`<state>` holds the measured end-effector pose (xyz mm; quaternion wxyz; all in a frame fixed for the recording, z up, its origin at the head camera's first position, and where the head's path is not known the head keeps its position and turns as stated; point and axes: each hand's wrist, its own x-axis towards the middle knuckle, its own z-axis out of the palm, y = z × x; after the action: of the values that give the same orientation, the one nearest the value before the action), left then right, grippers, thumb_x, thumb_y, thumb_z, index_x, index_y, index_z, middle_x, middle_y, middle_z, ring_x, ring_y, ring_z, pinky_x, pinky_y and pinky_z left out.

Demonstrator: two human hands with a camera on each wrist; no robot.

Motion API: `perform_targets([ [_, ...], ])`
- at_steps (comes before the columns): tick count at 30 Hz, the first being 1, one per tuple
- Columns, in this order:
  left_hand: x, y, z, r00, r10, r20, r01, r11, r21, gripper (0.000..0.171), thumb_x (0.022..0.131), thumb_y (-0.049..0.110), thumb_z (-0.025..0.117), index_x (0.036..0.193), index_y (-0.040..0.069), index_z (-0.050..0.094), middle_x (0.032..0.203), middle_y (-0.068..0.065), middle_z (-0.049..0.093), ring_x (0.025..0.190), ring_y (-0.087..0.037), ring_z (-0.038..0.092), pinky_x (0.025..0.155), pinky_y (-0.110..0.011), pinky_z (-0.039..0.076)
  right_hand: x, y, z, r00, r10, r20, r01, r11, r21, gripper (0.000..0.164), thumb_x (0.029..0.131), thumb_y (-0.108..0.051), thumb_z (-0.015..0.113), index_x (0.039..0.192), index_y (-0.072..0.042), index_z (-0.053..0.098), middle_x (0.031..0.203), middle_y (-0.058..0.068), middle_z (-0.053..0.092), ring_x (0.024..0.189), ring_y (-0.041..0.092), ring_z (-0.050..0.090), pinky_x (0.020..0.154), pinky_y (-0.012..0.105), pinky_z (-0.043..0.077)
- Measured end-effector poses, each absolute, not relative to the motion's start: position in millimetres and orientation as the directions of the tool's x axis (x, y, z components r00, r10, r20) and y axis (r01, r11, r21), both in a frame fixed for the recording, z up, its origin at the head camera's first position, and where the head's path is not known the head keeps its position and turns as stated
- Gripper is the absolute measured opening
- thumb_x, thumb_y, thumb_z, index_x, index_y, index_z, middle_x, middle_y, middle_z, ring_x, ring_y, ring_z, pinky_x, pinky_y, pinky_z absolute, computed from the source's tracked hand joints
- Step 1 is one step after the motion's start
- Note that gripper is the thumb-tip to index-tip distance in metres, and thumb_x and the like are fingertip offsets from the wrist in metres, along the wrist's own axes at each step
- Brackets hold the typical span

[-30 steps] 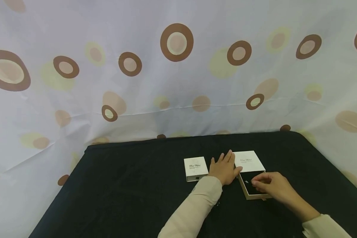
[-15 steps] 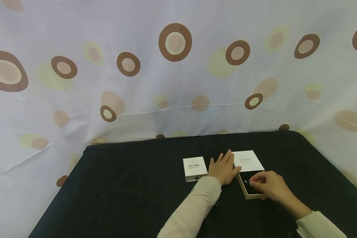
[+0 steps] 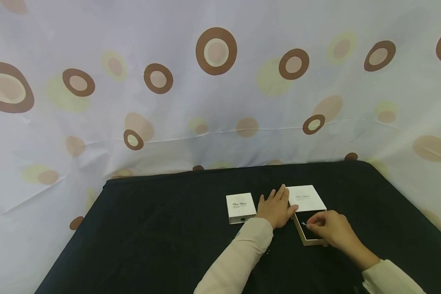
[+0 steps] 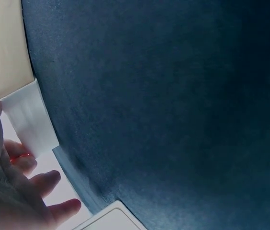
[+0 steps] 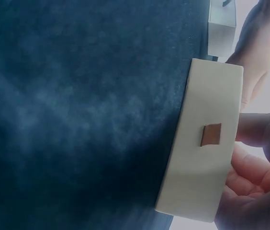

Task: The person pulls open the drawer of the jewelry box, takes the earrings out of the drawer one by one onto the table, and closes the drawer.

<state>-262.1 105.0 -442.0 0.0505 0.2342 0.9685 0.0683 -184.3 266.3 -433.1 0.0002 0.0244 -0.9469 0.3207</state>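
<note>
A white box sleeve (image 3: 306, 198) with dark script lies at the right, its drawer (image 3: 300, 230) pulled toward me and lined in black. On the lining sits a small silver jewellery piece (image 3: 303, 223), partly covered by my right hand (image 3: 334, 229), whose thumb and index finger pinch together right at its edge. Curled fingers show behind the drawer front (image 5: 199, 163) and its brown pull tab (image 5: 211, 134) in the right wrist view. My left hand (image 3: 275, 210) lies spread with straight fingers left of the sleeve, the thumb reaching over its near corner.
A second white box (image 3: 241, 207) with script stands left of my left hand, shut. A tiny shiny item (image 3: 267, 252) lies on the black cloth (image 3: 161, 228) beside my left sleeve. Behind the table hangs a patterned curtain (image 3: 191, 102).
My right hand has shifted slightly left, its fingertips closing up to the silver piece. The left hand and both boxes have stayed in place.
</note>
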Motion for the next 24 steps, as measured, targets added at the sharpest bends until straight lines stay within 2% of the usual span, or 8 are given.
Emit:
perform_targets([
  [11,-259.4,103.9,-437.9,-0.885,0.459,-0.072,0.443,0.881,0.166,0.063,0.1,0.058,0.025,0.155,0.028,0.019,0.16,0.013,0.013,0.139,-0.009,0.033,0.113,-0.04,0.031,-187.8,264.4,-432.6,-0.998,-0.047,0.042,-0.063,0.825,-0.562,0.008,0.084,-0.01,0.071,0.078,-0.007,0.074,0.066,-0.003,0.066,0.044,0.011,0.052,0.041,0.026,0.04],
  [19,-259.5,104.8,-438.4,-0.885,0.46,-0.073,0.444,0.88,0.167,0.063,0.1,0.058,0.025,0.155,0.027,0.02,0.16,0.013,0.013,0.139,-0.01,0.033,0.113,-0.04,0.031,-188.1,263.8,-433.5,-0.997,-0.061,0.038,-0.072,0.824,-0.562,0.009,0.085,-0.009,0.07,0.077,-0.006,0.073,0.064,-0.004,0.065,0.04,0.011,0.05,0.038,0.025,0.038],
  [24,-261.5,105.5,-440.8,-0.884,0.464,-0.064,0.451,0.88,0.147,0.063,0.1,0.058,0.025,0.154,0.028,0.02,0.16,0.013,0.013,0.142,-0.011,0.027,0.115,-0.038,0.027,-188.3,263.9,-436.1,-0.997,-0.07,0.037,-0.078,0.805,-0.588,0.008,0.086,-0.008,0.068,0.079,-0.005,0.072,0.065,-0.003,0.065,0.041,0.011,0.051,0.038,0.025,0.039],
])
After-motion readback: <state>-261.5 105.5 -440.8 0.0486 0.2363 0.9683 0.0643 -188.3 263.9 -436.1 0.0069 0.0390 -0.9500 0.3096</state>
